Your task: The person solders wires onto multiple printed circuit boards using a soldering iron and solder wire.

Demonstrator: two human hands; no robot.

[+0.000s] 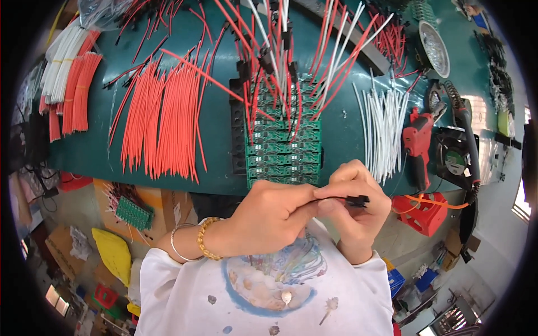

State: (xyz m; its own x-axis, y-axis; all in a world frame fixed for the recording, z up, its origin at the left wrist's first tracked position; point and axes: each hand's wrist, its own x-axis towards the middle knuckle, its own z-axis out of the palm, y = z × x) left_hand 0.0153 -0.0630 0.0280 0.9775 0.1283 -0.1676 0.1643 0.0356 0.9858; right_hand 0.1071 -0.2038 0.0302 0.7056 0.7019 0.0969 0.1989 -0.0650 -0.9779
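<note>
My left hand [277, 210] and my right hand [358, 207] meet in front of my chest, at the near edge of the bench. Between them runs a short red and black wire lead with a small black plug [357, 200] at its right end. My left fingertips pinch the wire side, while my right thumb and fingers close round the lead beside the plug. Just beyond my hands lies a panel of green circuit boards [286, 151], with red and white wires standing up from its far part. Part of the panel's near edge is hidden by my hands.
Bundles of red wires [168, 123] lie left of the panel, white wires [386, 129] to its right. Further right are a red glue gun [417, 143] and a small black fan [457, 157]. A dark metal bar [358, 45] lies behind. Below stands a red stool [423, 215].
</note>
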